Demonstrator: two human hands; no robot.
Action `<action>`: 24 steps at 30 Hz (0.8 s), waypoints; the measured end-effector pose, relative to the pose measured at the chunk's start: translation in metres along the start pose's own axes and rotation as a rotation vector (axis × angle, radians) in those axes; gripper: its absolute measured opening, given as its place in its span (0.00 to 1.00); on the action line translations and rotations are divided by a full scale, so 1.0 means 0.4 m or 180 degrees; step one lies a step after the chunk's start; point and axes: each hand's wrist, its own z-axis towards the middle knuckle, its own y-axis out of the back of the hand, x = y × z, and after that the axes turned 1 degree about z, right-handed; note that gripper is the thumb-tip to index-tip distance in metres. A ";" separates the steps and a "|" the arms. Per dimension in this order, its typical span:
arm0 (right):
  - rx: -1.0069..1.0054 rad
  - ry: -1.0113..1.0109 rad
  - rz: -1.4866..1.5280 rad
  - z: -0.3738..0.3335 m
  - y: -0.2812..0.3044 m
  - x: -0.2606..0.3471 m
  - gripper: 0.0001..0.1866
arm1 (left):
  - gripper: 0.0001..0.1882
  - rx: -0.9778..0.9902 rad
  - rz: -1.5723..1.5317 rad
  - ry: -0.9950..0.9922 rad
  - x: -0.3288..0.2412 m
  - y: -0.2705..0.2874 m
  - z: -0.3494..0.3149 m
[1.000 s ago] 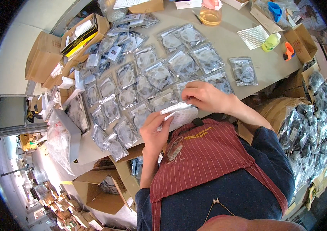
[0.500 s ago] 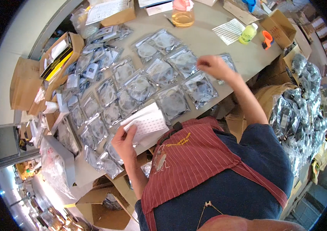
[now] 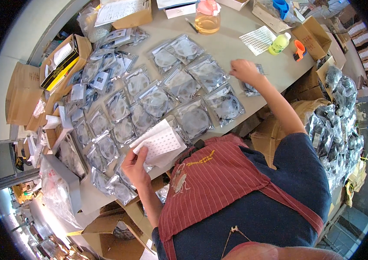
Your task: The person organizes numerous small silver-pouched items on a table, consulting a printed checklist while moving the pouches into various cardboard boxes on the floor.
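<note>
1. The hands are apart: the left hand pinches the left end of a folded white sheet over the near edge of the desk.
2. The right hand is out by the desk's right edge, fingers curled; I can't tell if they hold anything. A clear bag lies just left of them.
3. Rows of tiny marks on the sheet are unreadable from here; yellow lettering crosses the red apron.
</note>
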 end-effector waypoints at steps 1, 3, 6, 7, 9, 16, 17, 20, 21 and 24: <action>-0.0123 0.0250 0.0455 0.025 -0.005 0.027 0.07 | 0.14 0.0051 0.0048 0.0015 -0.004 -0.007 -0.001; 0.0039 0.0544 0.1115 0.072 -0.025 0.099 0.06 | 0.14 0.0141 0.0147 0.0031 -0.013 -0.020 0.000; -0.0234 0.0835 0.0846 0.119 -0.113 0.115 0.09 | 0.15 0.0163 0.0239 -0.0047 -0.014 -0.035 -0.002; -0.0384 0.0931 0.0544 0.132 -0.127 0.132 0.11 | 0.15 0.0147 0.0317 -0.0097 -0.008 -0.031 -0.006; -0.0627 0.1068 0.0032 0.130 -0.135 0.130 0.14 | 0.13 0.0116 0.0300 -0.0133 -0.019 -0.036 -0.010; -0.0085 0.1044 0.0550 0.008 -0.045 0.174 0.13 | 0.11 0.0075 0.0169 -0.0106 -0.020 -0.043 -0.047; 0.0132 0.1280 0.0874 -0.029 -0.040 0.179 0.14 | 0.11 0.0101 0.0199 -0.0117 -0.020 -0.046 -0.046; 0.1016 0.1358 0.1703 -0.142 -0.013 0.220 0.16 | 0.11 0.0160 0.0321 -0.0042 -0.025 -0.059 -0.042; 0.0822 0.1599 0.1500 -0.158 -0.056 0.205 0.16 | 0.12 0.0183 0.0370 -0.0001 -0.026 -0.066 -0.040; 0.0012 0.1953 0.0748 -0.190 -0.074 0.223 0.17 | 0.12 0.0280 0.0497 -0.0007 -0.030 -0.088 -0.026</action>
